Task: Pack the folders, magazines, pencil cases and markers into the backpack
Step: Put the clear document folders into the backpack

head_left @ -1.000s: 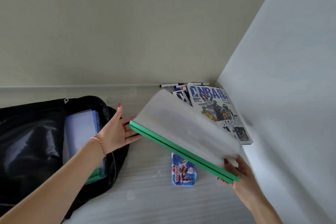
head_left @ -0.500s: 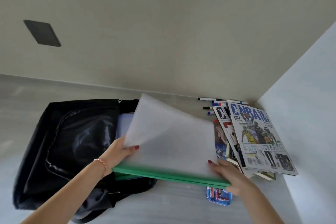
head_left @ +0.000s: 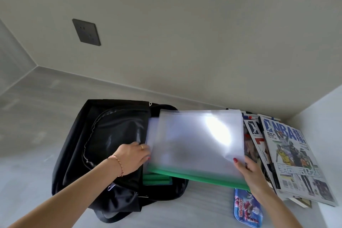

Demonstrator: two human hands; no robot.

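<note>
Folder in hand: a frosted, see-through folder (head_left: 196,140) with a green spine edge along its near side, held flat and partly over the mouth of the backpack, its right half sticking out over the table.
Backpack: a black backpack (head_left: 103,146) lies flat on the pale table (head_left: 37,181), its main compartment open toward the right.
Inside the backpack: other pale folders (head_left: 152,129) with green edges show just under the held one, within the opening.
Left hand: the left hand (head_left: 132,156) sits at the folder's left edge by the backpack opening, fingers curled against the edge; whether it pinches the folder or the bag fabric cannot be told. A ring and a thin bracelet are visible.
Right hand: the right hand (head_left: 249,171) grips the folder's near right corner, thumb on top, fingers hidden beneath.
Magazines: a stack of magazines (head_left: 294,155) lies to the right of the folder, near the side wall, a basketball cover on top.
Pencil case: a blue pencil case (head_left: 247,207) with a cartoon print lies on the table near the front, below the right hand.
Markers: a few markers (head_left: 249,115) peek out behind the magazines, against the back wall.
Wall: a dark socket plate (head_left: 86,32) is set in the back wall.
</note>
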